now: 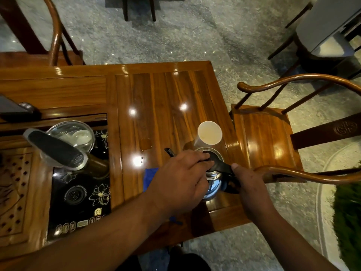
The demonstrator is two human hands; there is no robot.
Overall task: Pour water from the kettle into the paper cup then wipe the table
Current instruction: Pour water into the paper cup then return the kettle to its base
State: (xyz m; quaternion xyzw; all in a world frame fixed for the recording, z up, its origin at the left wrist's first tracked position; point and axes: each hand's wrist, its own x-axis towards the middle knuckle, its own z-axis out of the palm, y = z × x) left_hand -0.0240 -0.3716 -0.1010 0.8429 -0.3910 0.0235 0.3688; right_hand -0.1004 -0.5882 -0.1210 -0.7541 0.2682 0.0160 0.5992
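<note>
Grip: right hand point(248, 182) wraps the black handle of the kettle point(214, 184); left hand point(181, 180) reaches across it, fingertips pinching the dark lid knob.
Kettle: shiny steel, standing at the near right corner of the wooden table point(156, 90); contents hidden.
Paper cup point(209, 133): white, upright, just beyond the kettle; interior looks pale, water level unclear.
Blue cloth point(149, 178): lies on the table, partly under the left forearm.
Writing: gold marks on the black floral panel point(80, 192), too small to read.
Glass pot point(76, 133): at left, holds white pieces.
</note>
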